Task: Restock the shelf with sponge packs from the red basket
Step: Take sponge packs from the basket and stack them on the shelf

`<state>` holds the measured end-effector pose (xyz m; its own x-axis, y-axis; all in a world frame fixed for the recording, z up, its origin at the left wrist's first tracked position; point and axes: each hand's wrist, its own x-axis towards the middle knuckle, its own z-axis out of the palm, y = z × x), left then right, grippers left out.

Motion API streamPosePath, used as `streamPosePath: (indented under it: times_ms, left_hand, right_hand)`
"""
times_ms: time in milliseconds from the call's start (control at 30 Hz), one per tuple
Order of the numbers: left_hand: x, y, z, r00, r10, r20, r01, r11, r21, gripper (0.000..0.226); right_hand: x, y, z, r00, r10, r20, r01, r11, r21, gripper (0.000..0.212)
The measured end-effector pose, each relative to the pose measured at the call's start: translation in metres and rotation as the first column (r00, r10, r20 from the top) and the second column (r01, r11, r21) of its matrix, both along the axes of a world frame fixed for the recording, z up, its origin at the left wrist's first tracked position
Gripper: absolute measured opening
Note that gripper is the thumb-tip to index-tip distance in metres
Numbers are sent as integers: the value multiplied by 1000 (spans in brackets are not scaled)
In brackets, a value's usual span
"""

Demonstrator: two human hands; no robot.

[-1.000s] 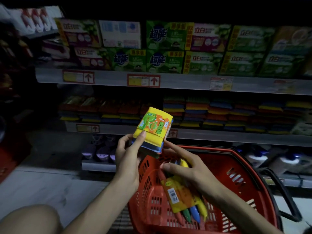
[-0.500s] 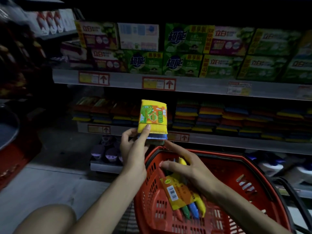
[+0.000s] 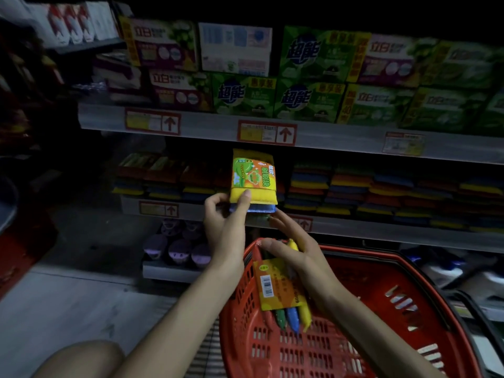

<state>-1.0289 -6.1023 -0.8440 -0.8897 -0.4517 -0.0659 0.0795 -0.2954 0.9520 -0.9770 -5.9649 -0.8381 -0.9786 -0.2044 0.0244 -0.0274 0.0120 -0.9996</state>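
My left hand (image 3: 225, 230) grips a sponge pack (image 3: 253, 181) with a yellow top and an orange-green label, held up in front of the middle shelf (image 3: 381, 230). My right hand (image 3: 294, 249) holds a second sponge pack (image 3: 281, 293), barcode side up, over the near left rim of the red basket (image 3: 368, 323); its index finger reaches up toward the first pack. Stacks of coloured sponge packs (image 3: 354, 189) fill the middle shelf on both sides of a gap behind the raised pack.
Green and purple soap boxes (image 3: 308, 77) line the upper shelf. Purple round items (image 3: 177, 246) sit on the bottom shelf at left. The basket's black handle (image 3: 474, 304) hangs at right. Grey floor (image 3: 68, 309) lies at lower left, with my knee in the near corner.
My left hand has raised the yellow pack and carried it closer to the middle shelf. The right hand keeps its pack over the basket. The view has shifted left.
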Motion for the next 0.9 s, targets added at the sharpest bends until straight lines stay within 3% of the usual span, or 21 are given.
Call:
streamPosePath:
  times_ms: [200,333,900]
  left_hand:
    - [-3,-1,-7,995,-81,-54,65,966,-252,16]
    - [-4,-4,-15,994,-75,-82,44,943,-330,10]
    - [-29,-6,-21,984,-167,-59,152,967,-206,44]
  right_hand:
    - [-6,3,-1,998,-55,-28,56,998,33,69]
    - [-6,8,-4,997,-76,-35,78,995,63,74]
    - [-43,5,1,993,-108,-57,112,991,69,76]
